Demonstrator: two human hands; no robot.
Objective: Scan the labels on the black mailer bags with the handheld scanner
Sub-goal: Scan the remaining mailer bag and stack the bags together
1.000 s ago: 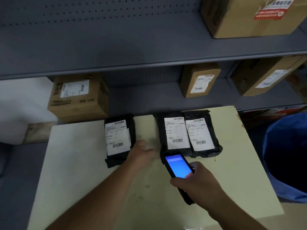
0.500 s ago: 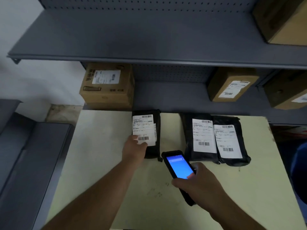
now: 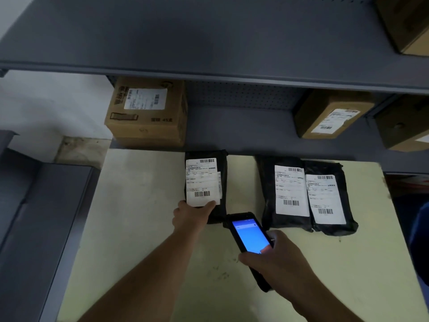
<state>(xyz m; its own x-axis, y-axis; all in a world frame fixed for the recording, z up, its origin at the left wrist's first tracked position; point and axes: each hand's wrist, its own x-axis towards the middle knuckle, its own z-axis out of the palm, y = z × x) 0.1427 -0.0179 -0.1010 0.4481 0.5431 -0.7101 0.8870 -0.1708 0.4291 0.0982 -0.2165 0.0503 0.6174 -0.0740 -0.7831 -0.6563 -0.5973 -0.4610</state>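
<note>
Three black mailer bags with white labels lie on the pale table (image 3: pixel 139 228). My left hand (image 3: pixel 191 216) grips the near end of the left bag (image 3: pixel 205 182), thumb on its label. The middle bag (image 3: pixel 284 194) and the right bag (image 3: pixel 329 198) lie side by side, touching, to the right. My right hand (image 3: pixel 276 261) holds the black handheld scanner (image 3: pixel 249 238); its blue screen is lit and faces up, and its top end sits just right of the left bag's near corner.
A grey metal shelf unit (image 3: pixel 209 68) stands behind the table. Cardboard boxes sit on its lower shelf: one (image 3: pixel 148 112) behind the left bag, one (image 3: pixel 332 115) at the right. A grey cabinet (image 3: pixel 34 205) is at the left, something blue (image 3: pixel 420 240) at the right edge.
My left hand has slid the left bag away from the other two and up the table, and now grips its near end. The camera view has swung left. The scanner stays held.
</note>
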